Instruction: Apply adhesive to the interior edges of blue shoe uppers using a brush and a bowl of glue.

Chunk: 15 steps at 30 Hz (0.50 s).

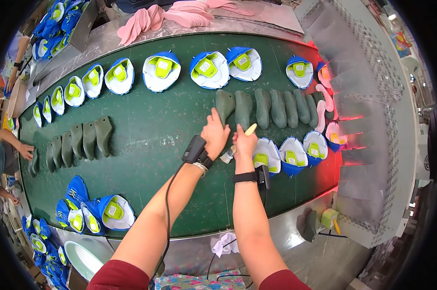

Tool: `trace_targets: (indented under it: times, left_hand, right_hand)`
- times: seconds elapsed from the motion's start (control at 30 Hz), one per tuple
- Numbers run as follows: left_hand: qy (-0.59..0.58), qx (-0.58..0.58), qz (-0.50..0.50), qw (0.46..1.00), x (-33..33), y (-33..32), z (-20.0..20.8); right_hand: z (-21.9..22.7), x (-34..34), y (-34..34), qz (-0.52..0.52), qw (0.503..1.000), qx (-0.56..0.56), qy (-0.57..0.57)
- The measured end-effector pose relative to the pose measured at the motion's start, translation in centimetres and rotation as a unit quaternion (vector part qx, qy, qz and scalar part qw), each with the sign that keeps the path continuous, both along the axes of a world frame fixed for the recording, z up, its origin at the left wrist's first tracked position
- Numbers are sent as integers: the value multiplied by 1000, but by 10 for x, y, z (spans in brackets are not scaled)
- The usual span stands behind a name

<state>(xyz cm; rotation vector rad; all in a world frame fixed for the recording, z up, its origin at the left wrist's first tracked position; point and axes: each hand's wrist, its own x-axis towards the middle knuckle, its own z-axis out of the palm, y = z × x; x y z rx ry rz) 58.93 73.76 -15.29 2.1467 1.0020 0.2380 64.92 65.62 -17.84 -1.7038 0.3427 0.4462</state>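
My left hand [215, 135] is closed round the lower end of a dark green shoe last [225, 104], the leftmost of a row on the green conveyor belt [155, 130]. Close beside it, my right hand [245, 143] grips a brush [251, 129] by its pale yellow handle. The bristle end points down and left, below my fingers. More lasts [262, 108] lie side by side to the right of the held one. Blue shoe uppers [267, 155] with white linings and lime-green insides sit just right of my right hand.
Another row of uppers [161, 70] runs along the far side. More lasts [89, 140] and piled uppers [114, 212] lie at left, where another person's hand [25, 151] touches a last. A metal machine housing [368, 121] glows red at right. Pink insoles [187, 14] lie beyond the belt.
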Motion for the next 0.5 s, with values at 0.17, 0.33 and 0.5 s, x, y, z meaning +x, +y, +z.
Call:
trace_targets:
  times: [0.17, 0.33, 0.5]
  left_hand:
    - [-24, -49, -9, 998, -23, 7, 4]
    - [-103, -53, 44, 992, -175, 27, 50]
    - [31, 57, 227, 972, -403, 50, 104]
  right_hand:
    - [-3, -10, 4, -34, 997, 66, -19]
    - [74, -84, 25, 100, 985, 141, 1]
    - [139, -227, 72, 539, 841, 18, -25]
